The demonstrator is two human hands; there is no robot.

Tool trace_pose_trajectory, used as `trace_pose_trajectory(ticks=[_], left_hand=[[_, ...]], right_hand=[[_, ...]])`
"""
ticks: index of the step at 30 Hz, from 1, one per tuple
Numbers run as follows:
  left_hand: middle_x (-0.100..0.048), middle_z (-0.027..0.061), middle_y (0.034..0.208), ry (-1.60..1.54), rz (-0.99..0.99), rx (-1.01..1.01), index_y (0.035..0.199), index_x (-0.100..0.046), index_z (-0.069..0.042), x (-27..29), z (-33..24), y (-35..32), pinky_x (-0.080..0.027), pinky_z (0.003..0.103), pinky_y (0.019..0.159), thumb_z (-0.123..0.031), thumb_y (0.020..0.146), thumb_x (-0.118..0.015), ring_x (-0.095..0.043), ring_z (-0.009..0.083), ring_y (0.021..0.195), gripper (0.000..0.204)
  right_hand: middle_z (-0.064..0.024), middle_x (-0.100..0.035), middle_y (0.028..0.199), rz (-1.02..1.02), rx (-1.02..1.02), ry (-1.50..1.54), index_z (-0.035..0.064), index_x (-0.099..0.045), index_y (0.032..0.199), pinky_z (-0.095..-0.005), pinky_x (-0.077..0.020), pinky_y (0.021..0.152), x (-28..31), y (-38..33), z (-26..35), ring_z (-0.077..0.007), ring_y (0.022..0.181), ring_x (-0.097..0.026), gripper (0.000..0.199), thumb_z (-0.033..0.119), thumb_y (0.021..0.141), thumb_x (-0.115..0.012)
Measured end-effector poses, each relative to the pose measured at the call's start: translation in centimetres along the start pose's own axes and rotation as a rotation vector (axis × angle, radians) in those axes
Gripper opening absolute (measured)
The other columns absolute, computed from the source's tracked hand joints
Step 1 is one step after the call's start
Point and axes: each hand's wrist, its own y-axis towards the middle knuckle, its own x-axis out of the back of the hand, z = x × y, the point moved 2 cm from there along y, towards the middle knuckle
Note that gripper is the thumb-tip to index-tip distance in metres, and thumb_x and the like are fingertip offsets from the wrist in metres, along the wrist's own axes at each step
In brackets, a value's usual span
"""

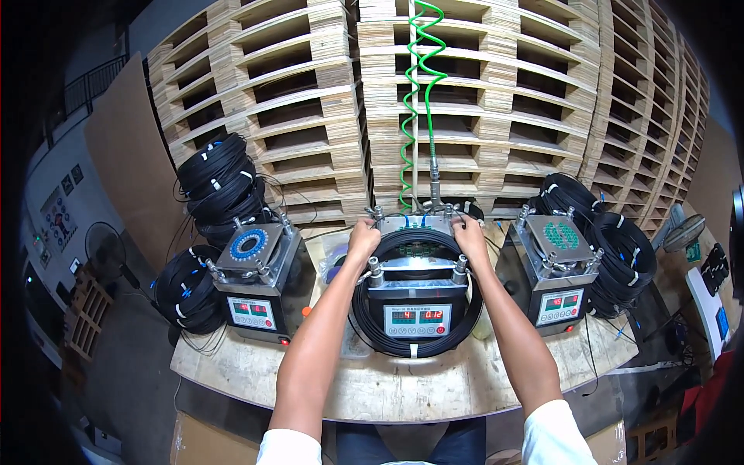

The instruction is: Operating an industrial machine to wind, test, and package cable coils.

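Observation:
On the middle of the bench stands a metal benchtop machine (417,294) with a lit front display. A large coil of black cable (414,348) hangs around it, bound with a white tie at its lower side. My left hand (364,235) is closed beside the machine's rear left metal post (378,212). My right hand (470,233) is closed near the rear right post (449,211). What the fingers of either hand hold is too small to make out. Two front knobs (375,268) stand on the machine's top, between my forearms.
A similar machine with a blue ring stands left (249,246); another with green pieces stands right (560,235). Black cable coils are piled at far left (221,186) and right (622,252). A green coiled hose (431,108) hangs before stacked wooden pallets (294,46).

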Motion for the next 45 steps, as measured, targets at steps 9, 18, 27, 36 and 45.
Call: trace_pose_trajectory(ticks=[9,18,27,36,45], left_hand=[[-0.068,0.0261,0.114,-0.008,0.002,0.016,0.117,-0.065,-0.001,-0.2,-0.3,-0.3,-0.048,0.040,0.096,-0.011,0.076,-0.055,-0.065,0.0382,0.111,0.044],[-0.068,0.0259,0.113,0.009,-0.013,0.032,0.115,-0.065,-0.001,0.0,0.1,-0.3,-0.049,0.041,0.095,-0.012,0.076,-0.056,-0.065,0.0383,0.110,0.042],[-0.070,0.0248,0.107,-0.006,0.002,0.008,0.110,-0.067,0.000,0.1,-0.1,-0.3,-0.049,0.040,0.093,-0.011,0.076,-0.055,-0.066,0.0377,0.107,0.037],[-0.070,0.0240,0.106,-0.016,-0.006,0.007,0.108,-0.068,-0.001,0.2,-0.6,-0.9,-0.050,0.040,0.093,-0.011,0.077,-0.055,-0.067,0.0365,0.105,0.036],[-0.069,0.0255,0.109,0.020,-0.037,0.002,0.112,-0.067,-0.001,0.1,0.4,0.1,-0.048,0.041,0.096,-0.013,0.076,-0.056,-0.065,0.0382,0.109,0.039]], right_hand=[[-0.0262,-0.070,0.100,-0.012,0.000,-0.031,0.0071,-0.070,0.110,-0.0492,-0.0514,0.088,0.3,-0.1,0.0,-0.0432,0.101,-0.066,0.031,0.024,0.089,-0.056],[-0.0245,-0.071,0.099,0.009,-0.023,0.020,0.0061,-0.071,0.107,-0.0459,-0.0522,0.088,0.0,-0.1,0.1,-0.0404,0.100,-0.068,0.029,0.023,0.089,-0.056],[-0.0243,-0.071,0.099,0.016,0.016,0.041,0.0059,-0.071,0.107,-0.0459,-0.0523,0.088,-0.2,0.2,-0.3,-0.0404,0.101,-0.068,0.029,0.024,0.089,-0.056],[-0.0245,-0.071,0.101,0.026,-0.011,0.040,0.0060,-0.071,0.107,-0.0453,-0.0521,0.089,0.0,-0.1,-0.1,-0.0404,0.101,-0.068,0.030,0.025,0.088,-0.056],[-0.0234,-0.071,0.101,0.017,0.006,0.026,0.0071,-0.072,0.108,-0.0454,-0.0522,0.089,-0.3,0.2,-0.2,-0.0396,0.101,-0.068,0.031,0.026,0.089,-0.057]])
